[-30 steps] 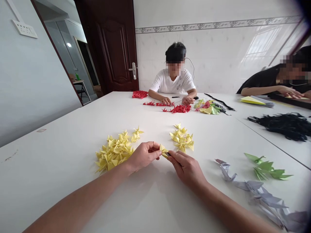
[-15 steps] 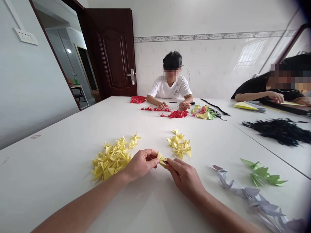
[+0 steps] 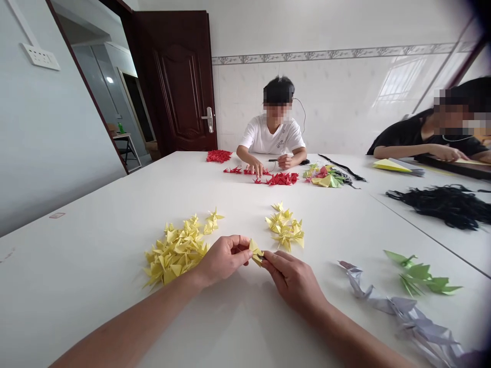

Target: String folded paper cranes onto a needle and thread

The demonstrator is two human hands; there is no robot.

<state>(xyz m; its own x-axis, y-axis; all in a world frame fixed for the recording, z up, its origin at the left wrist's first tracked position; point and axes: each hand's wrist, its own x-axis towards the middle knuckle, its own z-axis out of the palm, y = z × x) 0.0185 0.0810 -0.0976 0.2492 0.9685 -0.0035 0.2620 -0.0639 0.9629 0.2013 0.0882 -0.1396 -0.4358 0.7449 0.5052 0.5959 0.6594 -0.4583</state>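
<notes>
Between my two hands is a yellow folded paper piece (image 3: 254, 249). My left hand (image 3: 226, 259) pinches its left side between thumb and fingers. My right hand (image 3: 292, 276) is closed on a small dark thin tool (image 3: 261, 257), whose tip touches the paper; most of it is hidden by the fingers. Beside my left wrist lies a large pile of yellow paper cranes (image 3: 178, 250). Beyond my right hand sits a smaller yellow group (image 3: 284, 227).
On the white table (image 3: 95, 245), green cranes (image 3: 420, 273) and a pale lilac string of cranes (image 3: 406, 312) lie right. Black cords (image 3: 441, 204) are farther back. Across sit a person in white (image 3: 273, 134), with red cranes (image 3: 282, 179), and a person in black (image 3: 418, 134).
My hands and the yellow paper have barely moved. Across the table, the person in white has raised a hand over the red cranes. The view has shifted slightly.
</notes>
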